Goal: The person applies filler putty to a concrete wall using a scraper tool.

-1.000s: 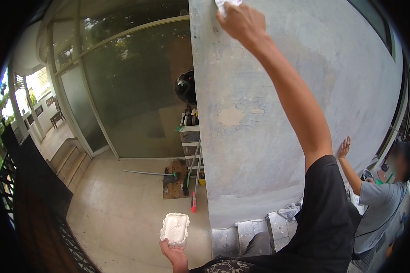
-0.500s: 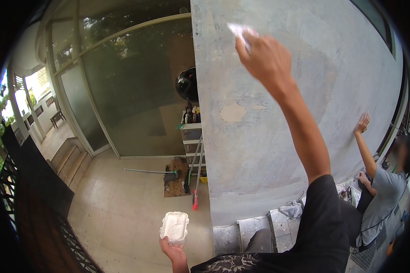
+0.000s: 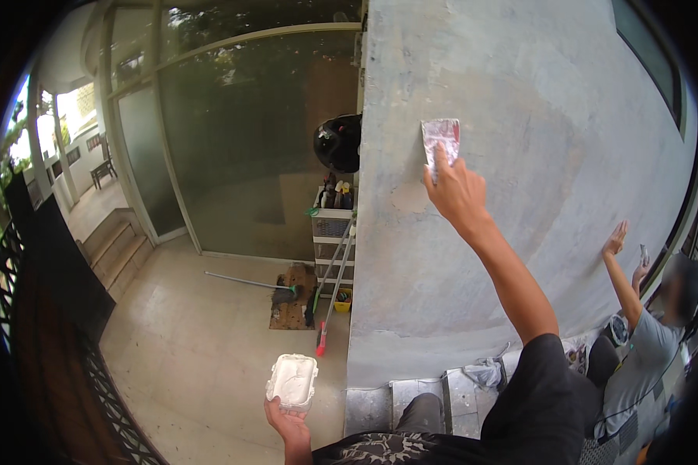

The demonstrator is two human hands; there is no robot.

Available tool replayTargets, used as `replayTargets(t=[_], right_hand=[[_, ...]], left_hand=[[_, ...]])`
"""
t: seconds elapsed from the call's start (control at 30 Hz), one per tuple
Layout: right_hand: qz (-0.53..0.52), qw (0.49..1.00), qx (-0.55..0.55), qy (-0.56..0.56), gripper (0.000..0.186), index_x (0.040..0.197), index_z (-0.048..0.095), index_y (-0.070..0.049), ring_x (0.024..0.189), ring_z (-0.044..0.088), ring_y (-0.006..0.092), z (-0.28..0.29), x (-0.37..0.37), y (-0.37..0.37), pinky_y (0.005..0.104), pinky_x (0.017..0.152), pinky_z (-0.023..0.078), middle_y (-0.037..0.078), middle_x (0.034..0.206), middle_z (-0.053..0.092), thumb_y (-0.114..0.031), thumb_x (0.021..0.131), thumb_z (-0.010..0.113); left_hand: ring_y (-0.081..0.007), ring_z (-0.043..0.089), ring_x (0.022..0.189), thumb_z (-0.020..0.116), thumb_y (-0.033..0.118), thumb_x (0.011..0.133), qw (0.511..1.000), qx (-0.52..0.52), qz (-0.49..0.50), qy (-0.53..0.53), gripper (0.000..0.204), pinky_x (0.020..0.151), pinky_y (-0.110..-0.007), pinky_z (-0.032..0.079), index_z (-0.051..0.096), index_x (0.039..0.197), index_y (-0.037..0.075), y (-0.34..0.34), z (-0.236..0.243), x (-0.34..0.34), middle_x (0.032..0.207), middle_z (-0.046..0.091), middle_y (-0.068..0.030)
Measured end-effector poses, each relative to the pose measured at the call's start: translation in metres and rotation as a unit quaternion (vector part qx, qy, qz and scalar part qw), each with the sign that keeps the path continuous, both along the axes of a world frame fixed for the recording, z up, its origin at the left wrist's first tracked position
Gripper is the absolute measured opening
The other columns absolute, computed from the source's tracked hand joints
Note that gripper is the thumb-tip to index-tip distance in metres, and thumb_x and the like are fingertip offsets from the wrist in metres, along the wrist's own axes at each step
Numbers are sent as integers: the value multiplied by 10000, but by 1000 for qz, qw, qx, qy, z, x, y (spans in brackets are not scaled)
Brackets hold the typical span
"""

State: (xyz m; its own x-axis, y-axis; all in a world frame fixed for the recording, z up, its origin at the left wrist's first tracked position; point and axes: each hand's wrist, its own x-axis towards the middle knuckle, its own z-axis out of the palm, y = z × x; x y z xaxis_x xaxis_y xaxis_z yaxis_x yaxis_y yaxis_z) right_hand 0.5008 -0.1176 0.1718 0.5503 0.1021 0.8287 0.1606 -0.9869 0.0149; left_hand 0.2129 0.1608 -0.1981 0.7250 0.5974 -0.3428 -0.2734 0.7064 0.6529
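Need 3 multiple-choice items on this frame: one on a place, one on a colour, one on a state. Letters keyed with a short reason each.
1. Where is the scraper in the right hand?
A. flat on the grey wall
B. on the floor
C. inside the tub

2. What colour is the filler in the tub in the left hand?
A. black
B. white
C. red

3. How does the other person at the right edge stand to the wall?
A. back turned, arms down
B. lying on the floor
C. low down, one hand raised to the wall

Key:
1 A: the blade lies against the wall above the right hand's fingers.
2 B: the open tub shows a white mass.
3 C: the person sits low with an arm stretched up and the palm at the wall.
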Motion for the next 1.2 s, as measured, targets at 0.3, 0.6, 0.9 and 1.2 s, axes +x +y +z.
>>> replayTargets(t=[0.3,0.6,0.9,1.2], right_hand=[[83,948,34,-307,418,624,663,-52,537,623,335,178,-19,3,419,523,498,152,601,632,-368,859,521],[47,989,-69,-121,315,803,688,-64,591,620,346,172,-7,14,437,529,476,181,643,626,-324,851,518],[55,995,-21,-81,389,555,592,-27,503,591,333,138,-54,16,445,496,471,172,555,588,-300,828,544],[80,975,-42,-202,275,787,599,-72,483,561,308,106,17,10,431,452,441,148,602,594,-327,881,555]], left_hand=[[-366,514,1214,575,407,794,999,44,-18,22,694,894,-520,493,401,1393,102,-8,11,3,1390,437,-181],[-359,522,1211,586,415,787,999,13,-29,14,707,907,-520,488,409,1389,88,-12,16,-2,1387,445,-176],[-335,513,1230,585,428,794,998,29,-34,33,722,931,-500,473,400,1393,69,-2,13,-3,1386,457,-161],[-335,483,1262,595,434,798,999,9,-33,-1,746,961,-512,456,365,1421,93,-11,12,4,1422,421,-154]])
